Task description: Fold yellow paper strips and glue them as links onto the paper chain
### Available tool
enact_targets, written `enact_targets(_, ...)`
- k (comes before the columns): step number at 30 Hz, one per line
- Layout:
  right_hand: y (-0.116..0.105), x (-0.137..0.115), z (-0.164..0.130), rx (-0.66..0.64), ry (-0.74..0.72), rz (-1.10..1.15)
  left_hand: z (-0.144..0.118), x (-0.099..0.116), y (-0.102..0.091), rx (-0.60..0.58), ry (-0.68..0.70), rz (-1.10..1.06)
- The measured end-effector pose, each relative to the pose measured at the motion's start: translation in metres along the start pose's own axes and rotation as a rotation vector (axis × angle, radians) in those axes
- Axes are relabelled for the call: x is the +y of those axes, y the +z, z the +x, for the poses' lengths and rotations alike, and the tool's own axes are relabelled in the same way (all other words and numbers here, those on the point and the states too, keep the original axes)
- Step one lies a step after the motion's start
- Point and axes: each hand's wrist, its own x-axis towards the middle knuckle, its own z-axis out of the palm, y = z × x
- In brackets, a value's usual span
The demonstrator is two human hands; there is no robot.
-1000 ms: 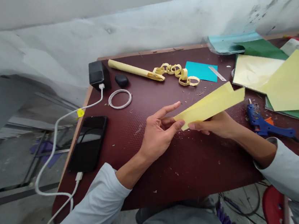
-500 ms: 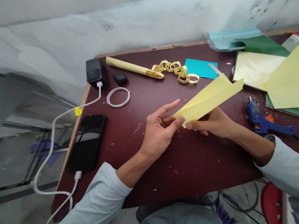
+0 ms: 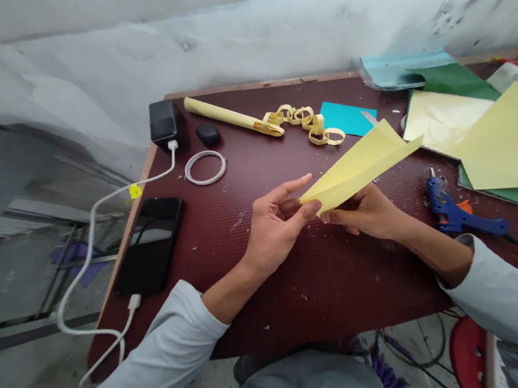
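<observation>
Both hands hold a folded pale yellow paper strip [image 3: 362, 164] above the dark red table [image 3: 260, 282]. My left hand [image 3: 275, 226] pinches its near left tip between thumb and finger, the index finger stretched out. My right hand [image 3: 367, 212] grips the strip from beneath, close to the same end. The strip's far end rises up and to the right. A yellow paper chain [image 3: 304, 124] lies at the back of the table, beside a rolled yellow paper tube [image 3: 225, 116].
A blue glue gun [image 3: 457, 210] lies right of my right hand. Yellow and green sheets [image 3: 502, 139] cover the right side, a teal sheet [image 3: 348, 118] sits behind. A black phone [image 3: 152, 245] on a white cable [image 3: 89, 240], a charger [image 3: 165, 125] and a white ring [image 3: 205, 167] sit left.
The strip's far end has tilted upward and narrowed as the fold closes. Both hands stay almost in place.
</observation>
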Motion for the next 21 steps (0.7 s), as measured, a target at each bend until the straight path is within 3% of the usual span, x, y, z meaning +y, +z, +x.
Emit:
enact_targets(5, 0.001, -0.009, -0.001, -0.001, 0.029, 0.027, 0.0, 0.002, 0.0, 0.072, 0.182, 0.147)
enact_targets(9, -0.002, -0.016, -0.001, 0.082, 0.007, 0.054, 0.001, 0.001, -0.001, 0.077, 0.166, 0.174)
enact_targets(16, -0.005, -0.014, -0.001, 0.058, 0.024, 0.076, 0.001, -0.001, 0.0, 0.08, 0.194, 0.18)
enact_targets(21, -0.012, -0.008, -0.003, 0.127, 0.016, 0.085, 0.0, 0.001, -0.001, 0.091, 0.163, 0.221)
